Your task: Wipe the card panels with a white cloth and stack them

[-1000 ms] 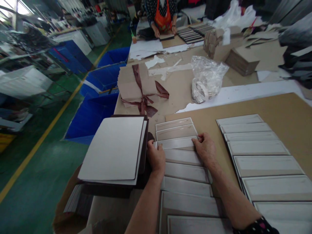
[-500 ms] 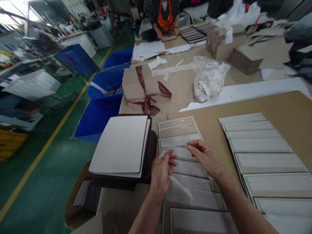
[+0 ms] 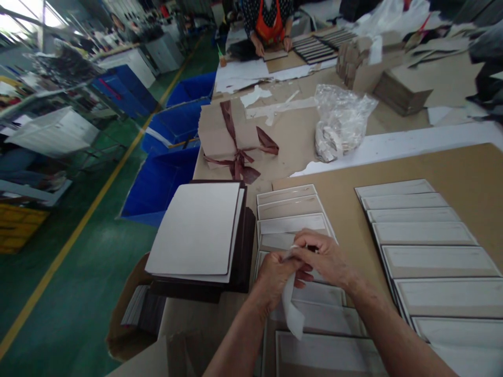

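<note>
A thin white strip (image 3: 293, 314), perhaps tape or backing paper, hangs from between my two hands. My left hand (image 3: 277, 277) is closed on its upper part. Fingers bent, my right hand (image 3: 324, 256) meets the left at the strip's top end and pinches there; what exactly lies between its fingertips is hidden. Below both hands runs an overlapping row of flat panels (image 3: 314, 317) with pale strips along them. To the left stands a stack of dark boards topped by a white rounded-corner sheet (image 3: 196, 230).
A second row of overlapping panels (image 3: 440, 262) lies on the right. Farther back are a crumpled plastic bag (image 3: 341, 123) and a ribbon-tied bundle (image 3: 220, 131). Blue bins (image 3: 161, 178) line the table's left side. A co-worker in an orange apron (image 3: 271, 26) works across the table.
My right hand has come down and left to meet my left hand, which has moved slightly right. The white strip now hangs lower between them. The camera view has shifted slightly.
</note>
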Available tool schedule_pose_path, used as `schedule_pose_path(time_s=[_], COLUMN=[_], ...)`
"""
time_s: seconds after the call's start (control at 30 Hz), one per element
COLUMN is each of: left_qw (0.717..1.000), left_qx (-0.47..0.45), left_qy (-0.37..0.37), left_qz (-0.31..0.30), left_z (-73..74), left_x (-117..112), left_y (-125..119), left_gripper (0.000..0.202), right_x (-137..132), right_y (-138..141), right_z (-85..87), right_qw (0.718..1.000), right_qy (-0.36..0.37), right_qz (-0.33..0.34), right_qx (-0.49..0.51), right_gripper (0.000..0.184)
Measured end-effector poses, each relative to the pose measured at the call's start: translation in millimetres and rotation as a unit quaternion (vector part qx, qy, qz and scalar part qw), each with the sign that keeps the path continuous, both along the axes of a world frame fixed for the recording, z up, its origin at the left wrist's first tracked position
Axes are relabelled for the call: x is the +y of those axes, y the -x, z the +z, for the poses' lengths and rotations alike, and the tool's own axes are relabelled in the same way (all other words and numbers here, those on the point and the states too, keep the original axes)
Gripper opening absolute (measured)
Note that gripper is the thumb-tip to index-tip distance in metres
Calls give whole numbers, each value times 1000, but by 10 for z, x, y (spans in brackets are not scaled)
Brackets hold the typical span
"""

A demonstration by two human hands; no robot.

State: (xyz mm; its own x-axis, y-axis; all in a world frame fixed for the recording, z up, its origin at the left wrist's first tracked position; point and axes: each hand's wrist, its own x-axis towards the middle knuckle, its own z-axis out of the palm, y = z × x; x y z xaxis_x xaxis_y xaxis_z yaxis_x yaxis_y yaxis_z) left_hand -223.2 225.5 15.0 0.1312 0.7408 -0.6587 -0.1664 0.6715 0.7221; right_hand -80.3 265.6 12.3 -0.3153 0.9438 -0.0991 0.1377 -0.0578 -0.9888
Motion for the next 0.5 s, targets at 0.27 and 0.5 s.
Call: schedule_pose_path(time_s=[0.27, 0.5], left_qw=[997, 975], left_qx=[24, 128], left_qy=[-68, -91], left_qz=[30, 160], left_z=[-139, -329], left_x=[115, 341], left_y=[271, 261], left_gripper=[40, 38], right_x=[300, 492], right_y=[-446, -578], right_z=[-318, -519], right_qw=[953, 955], right_qy=[104, 76], right_qz=[-283, -285], right_qx=[40, -17], right_gripper=[44, 41])
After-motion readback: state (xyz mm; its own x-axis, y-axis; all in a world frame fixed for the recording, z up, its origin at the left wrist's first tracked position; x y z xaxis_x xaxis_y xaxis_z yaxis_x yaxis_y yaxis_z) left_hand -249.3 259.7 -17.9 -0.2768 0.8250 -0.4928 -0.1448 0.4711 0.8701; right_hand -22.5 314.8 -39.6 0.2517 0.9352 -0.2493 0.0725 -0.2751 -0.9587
